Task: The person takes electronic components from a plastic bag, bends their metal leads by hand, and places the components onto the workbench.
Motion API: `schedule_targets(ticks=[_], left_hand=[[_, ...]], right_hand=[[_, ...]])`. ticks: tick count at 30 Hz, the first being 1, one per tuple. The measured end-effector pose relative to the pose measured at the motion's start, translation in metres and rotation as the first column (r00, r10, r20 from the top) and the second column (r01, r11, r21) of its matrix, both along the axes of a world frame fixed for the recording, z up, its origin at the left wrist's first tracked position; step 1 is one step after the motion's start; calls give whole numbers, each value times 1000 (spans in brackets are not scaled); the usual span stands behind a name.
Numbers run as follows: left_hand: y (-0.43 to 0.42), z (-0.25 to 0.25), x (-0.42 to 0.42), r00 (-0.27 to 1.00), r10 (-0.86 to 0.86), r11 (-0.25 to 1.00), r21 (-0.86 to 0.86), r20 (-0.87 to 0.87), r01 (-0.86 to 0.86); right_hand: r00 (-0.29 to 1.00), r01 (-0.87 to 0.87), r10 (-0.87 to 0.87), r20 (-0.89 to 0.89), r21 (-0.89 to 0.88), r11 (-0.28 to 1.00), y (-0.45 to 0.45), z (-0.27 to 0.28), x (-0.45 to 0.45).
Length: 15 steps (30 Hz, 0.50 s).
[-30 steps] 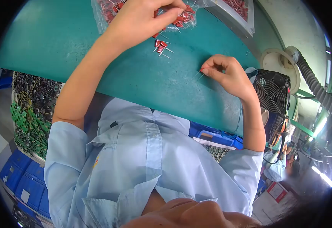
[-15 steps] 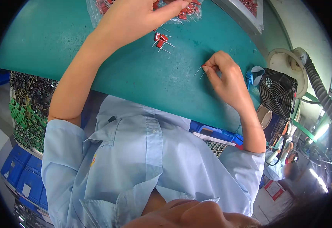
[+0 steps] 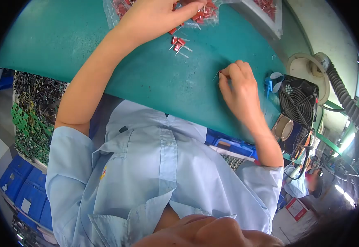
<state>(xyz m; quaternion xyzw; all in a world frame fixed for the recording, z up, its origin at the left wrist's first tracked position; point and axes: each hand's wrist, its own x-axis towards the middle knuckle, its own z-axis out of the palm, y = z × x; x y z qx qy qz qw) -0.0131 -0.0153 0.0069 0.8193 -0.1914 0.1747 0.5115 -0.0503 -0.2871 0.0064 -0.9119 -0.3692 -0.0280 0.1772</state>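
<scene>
At the right, my right hand (image 3: 242, 84) is closed in a pinch on a small red capacitor (image 3: 220, 72). Only a bit of its red body and a thin wire lead show at the fingertips, just over the green mat (image 3: 155, 88). My left hand (image 3: 163, 16) reaches to the top edge, over a clear plastic bag (image 3: 110, 18) full of red capacitors (image 3: 206, 14). Its thumb stretches to the right; the other fingers are mostly cut off by the frame. Below it, several loose red capacitors (image 3: 178, 43) lie in a small cluster with their leads spread out.
A tray (image 3: 278, 31) with more red parts stands at the top right. Right of the mat are a black fan (image 3: 298, 99) and a blue strap (image 3: 268, 84). Circuit boards (image 3: 31, 123) and blue bins (image 3: 21, 177) are at the left. Another person (image 3: 298, 181) is in the background.
My right hand has turned, and less of the capacitor and its leads shows. My left hand stays over the bag. The whole view has shifted slightly.
</scene>
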Motion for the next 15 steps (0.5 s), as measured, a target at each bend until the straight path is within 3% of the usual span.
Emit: schedule_targets(ticks=[2, 3, 6, 8, 11, 13, 15], left_hand=[[5, -8, 8, 999, -1, 1000, -11, 43, 2], [6, -7, 11, 997, 28, 1000, -3, 66, -28], [9, -14, 16, 985, 94, 996, -13, 142, -93], [12, -20, 23, 977, 89, 996, -18, 192, -87], [16, -18, 22, 974, 100, 995, -28, 203, -96], [19, -20, 23, 978, 92, 996, -37, 188, -87], [20, -16, 21, 976, 107, 994, -13, 191, -106]], right_hand=[[975, 84, -62, -214, 95, 992, -7, 15, 27], [938, 209, -164, -305, 123, 970, -15, 20, 51], [961, 275, -258, -97, 320, 907, -45, 21, 144], [927, 362, -368, -65, 404, 840, -55, 24, 195], [904, 364, -427, 17, 493, 790, -27, 35, 195], [969, 223, -246, -13, 468, 855, -3, 24, 176], [969, 167, -99, -226, 309, 936, 36, 20, 126]])
